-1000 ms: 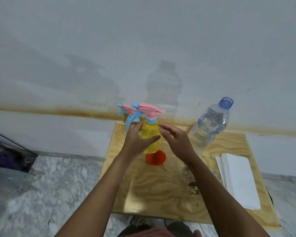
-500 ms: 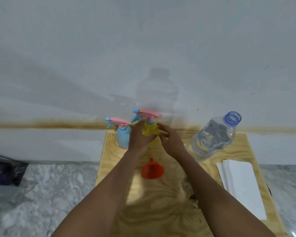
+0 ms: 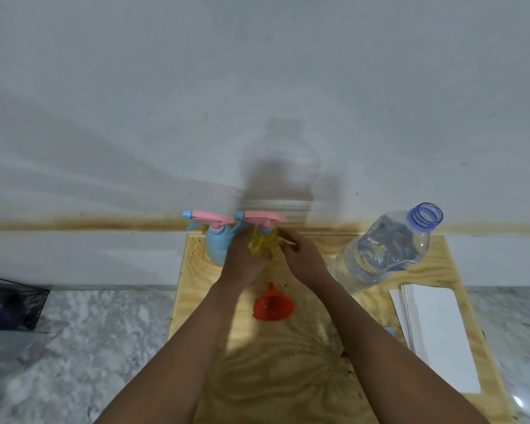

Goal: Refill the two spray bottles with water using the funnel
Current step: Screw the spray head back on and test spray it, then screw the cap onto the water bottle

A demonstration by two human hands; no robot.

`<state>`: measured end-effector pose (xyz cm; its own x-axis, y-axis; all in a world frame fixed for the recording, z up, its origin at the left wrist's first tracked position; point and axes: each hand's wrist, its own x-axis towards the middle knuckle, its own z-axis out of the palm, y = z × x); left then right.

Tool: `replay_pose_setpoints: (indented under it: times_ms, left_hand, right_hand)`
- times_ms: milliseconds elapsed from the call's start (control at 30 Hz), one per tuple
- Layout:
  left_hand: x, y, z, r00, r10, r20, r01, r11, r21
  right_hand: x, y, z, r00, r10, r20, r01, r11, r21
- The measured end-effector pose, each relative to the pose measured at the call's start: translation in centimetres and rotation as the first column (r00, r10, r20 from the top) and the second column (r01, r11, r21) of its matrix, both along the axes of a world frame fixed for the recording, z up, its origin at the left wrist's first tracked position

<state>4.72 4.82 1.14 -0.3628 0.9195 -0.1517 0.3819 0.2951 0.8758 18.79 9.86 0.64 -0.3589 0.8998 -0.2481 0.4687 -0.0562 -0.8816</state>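
Yellow spray bottle (image 3: 262, 244) went from raised in front of the blue spray bottle (image 3: 216, 246) to down just right of it, pink heads side by side. Left hand (image 3: 242, 261) moved along, kept gripping the yellow body. Right hand (image 3: 303, 261) followed, fingers reaching its far side from the blue one.

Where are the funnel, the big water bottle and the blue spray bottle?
funnel (image 3: 273, 307), head view, on its wide orange cone.
water bottle (image 3: 380, 255), head view, on its clear body.
blue spray bottle (image 3: 216, 247), head view, on its blue body.
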Motion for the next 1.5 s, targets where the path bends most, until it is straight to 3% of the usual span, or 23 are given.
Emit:
replay_pose_setpoints:
  times_ms: [667, 867, 1000, 1100, 1233, 1333, 1433, 1500]
  left_hand:
    - [0.4, 0.2, -0.1, 0.993, -0.071, -0.096, 0.063, 0.994, -0.088]
    - [1.5, -1.4, 0.8, 0.997, 0.007, -0.074, -0.012, 0.998, -0.059]
    - [4.8, -4.5, 2.0, 0.986, 0.160, -0.045, -0.159, 0.987, 0.021]
    - [8.3, -6.2, 2.7, 0.976, 0.197, -0.092, -0.181, 0.971, 0.157]
    - [13.8, -5.7, 6.2, 0.997, 0.041, -0.059, -0.025, 0.967, 0.253]
    - [17.5, -4.4, 8.8, 0.993, -0.034, -0.113, 0.069, 0.944, 0.324]
    - [19.7, -2.8, 10.4, 0.987, -0.016, -0.159, 0.072, 0.934, 0.350]
    - [20.4, -2.2, 11.0, 0.994, 0.013, -0.109, 0.024, 0.943, 0.332]
  right_hand:
    - [1.7, -0.6, 0.8, 0.998, 0.042, 0.047, -0.041, 0.999, -0.031]
    - [5.2, -4.3, 2.5, 0.999, 0.013, 0.051, -0.015, 0.999, 0.042]
    - [10.4, -7.8, 2.7, 0.997, -0.062, 0.042, 0.056, 0.990, 0.126]
    - [15.3, -9.6, 2.3, 0.979, -0.138, 0.153, 0.105, 0.973, 0.205]
    - [21.5, -10.6, 0.7, 0.920, -0.197, 0.339, 0.120, 0.965, 0.235]
    - [24.4, -10.6, -1.1, 0.876, -0.142, 0.461, 0.072, 0.983, 0.166]
    - [25.5, -10.5, -2.5, 0.806, -0.043, 0.591, -0.044, 0.990, 0.133]
    - [25.6, -10.3, -3.1, 0.748, 0.005, 0.664, -0.136, 0.980, 0.146]
